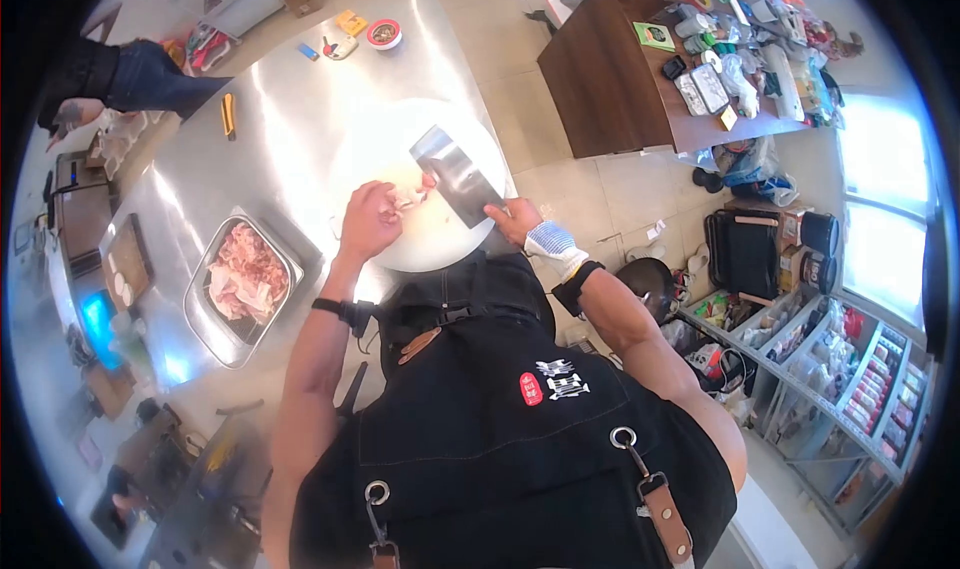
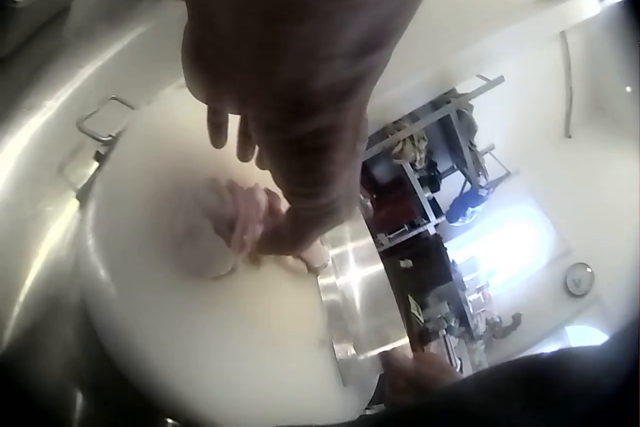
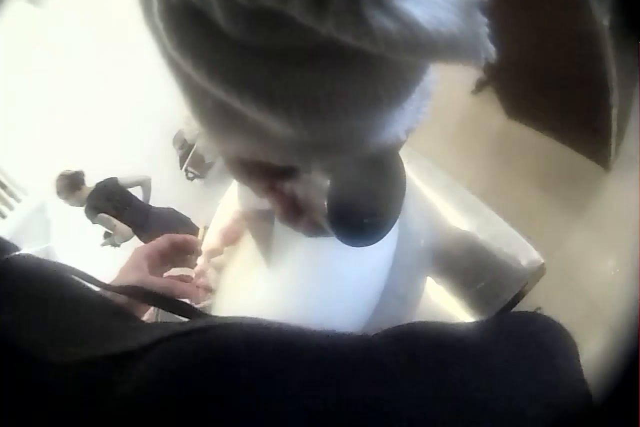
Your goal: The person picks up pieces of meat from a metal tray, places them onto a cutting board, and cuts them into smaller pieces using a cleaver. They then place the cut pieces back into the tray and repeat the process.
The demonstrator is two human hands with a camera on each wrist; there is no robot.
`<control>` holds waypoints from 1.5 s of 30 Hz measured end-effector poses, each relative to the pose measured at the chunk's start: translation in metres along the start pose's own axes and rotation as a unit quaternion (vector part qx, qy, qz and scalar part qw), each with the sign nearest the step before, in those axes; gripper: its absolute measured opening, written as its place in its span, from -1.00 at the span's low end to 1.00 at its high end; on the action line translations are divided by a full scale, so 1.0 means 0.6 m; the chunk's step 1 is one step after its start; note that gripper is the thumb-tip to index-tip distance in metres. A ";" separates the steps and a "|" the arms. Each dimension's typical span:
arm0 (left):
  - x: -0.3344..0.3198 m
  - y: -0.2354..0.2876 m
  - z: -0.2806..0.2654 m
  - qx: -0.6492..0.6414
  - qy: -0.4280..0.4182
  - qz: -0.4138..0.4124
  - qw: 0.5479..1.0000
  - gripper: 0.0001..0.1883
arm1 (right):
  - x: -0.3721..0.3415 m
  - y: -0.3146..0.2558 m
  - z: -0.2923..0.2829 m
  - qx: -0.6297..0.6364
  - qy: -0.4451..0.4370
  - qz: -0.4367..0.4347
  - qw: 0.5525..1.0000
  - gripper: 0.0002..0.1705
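A round white cutting board (image 1: pixel 430 249) lies on the steel table, with pale pink meat (image 1: pixel 408 197) on it. The left hand (image 1: pixel 370 221) holds the meat with curled fingers; in the left wrist view the meat (image 2: pixel 240 215) shows beside the fingers. In the right hand (image 1: pixel 518 221), partly covered by a white and blue glove, is the handle of a broad cleaver (image 1: pixel 460 177). Its blade extends over the board just right of the meat. The right wrist view shows the round handle end (image 3: pixel 366 199) under the gloved hand.
A steel tray (image 1: pixel 290 259) of raw meat stands left of the board. Behind are a red-rimmed cup (image 1: pixel 383 35), keys (image 1: pixel 330 49) and a yellow cutter (image 1: pixel 229 116). Another person (image 1: pixel 150 77) stands at the table's far left. A brown cabinet (image 1: pixel 610 79) stands at right.
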State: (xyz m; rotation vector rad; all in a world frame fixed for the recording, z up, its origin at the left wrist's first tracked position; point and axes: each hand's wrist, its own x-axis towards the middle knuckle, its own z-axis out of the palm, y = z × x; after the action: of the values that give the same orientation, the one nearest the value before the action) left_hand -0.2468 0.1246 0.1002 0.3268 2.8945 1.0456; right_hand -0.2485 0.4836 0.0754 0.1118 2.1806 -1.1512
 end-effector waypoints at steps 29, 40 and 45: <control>-0.062 0.038 -0.004 -0.380 0.230 -0.223 0.868 -0.05 | 0.017 -0.169 0.060 0.052 -0.149 -0.092 0.983 -0.42; -0.243 -0.083 -0.204 -0.364 0.305 -0.209 0.855 -0.11 | -0.043 -0.368 0.250 -0.095 -0.138 -0.232 0.958 -0.60; -0.434 -0.210 -0.323 -0.323 0.368 -0.270 0.829 -0.20 | -0.035 -0.478 0.445 -0.141 -0.178 -0.416 0.881 -0.55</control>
State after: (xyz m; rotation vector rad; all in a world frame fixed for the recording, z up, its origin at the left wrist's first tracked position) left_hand -0.0378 -0.1469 0.1622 -1.0727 2.5413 2.2227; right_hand -0.1991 0.1100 0.1850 -1.1749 2.0431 -1.1234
